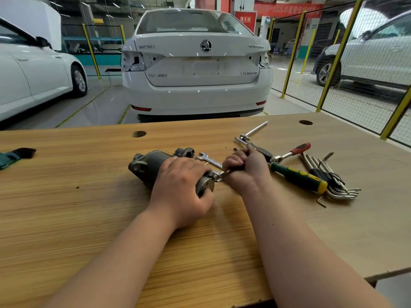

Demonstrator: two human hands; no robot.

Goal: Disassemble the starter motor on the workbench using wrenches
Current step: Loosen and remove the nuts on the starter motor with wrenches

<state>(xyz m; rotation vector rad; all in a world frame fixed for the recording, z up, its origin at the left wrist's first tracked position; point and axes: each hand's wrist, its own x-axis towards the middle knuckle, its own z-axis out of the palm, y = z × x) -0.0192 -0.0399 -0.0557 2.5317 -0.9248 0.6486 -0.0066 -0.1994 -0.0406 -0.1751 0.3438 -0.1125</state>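
Note:
The dark grey starter motor [148, 163] lies on its side on the wooden workbench [89, 196], its round metal end cap facing me. My left hand [182, 187] clamps over the motor body near that end. My right hand [242, 167] is closed around a small silver wrench [220, 175] whose head sits on a fastener at the motor's end cap. A second open-end wrench [208, 158] lies flat just behind, between the motor and my right hand.
To the right lie a green-and-yellow screwdriver [298, 176], a red-handled ratchet [291, 152], a set of hex keys [333, 181] and a chrome T-bar tool [251, 133]. A green brush [13, 155] rests at the left edge. A white car [195, 70] stands behind the bench.

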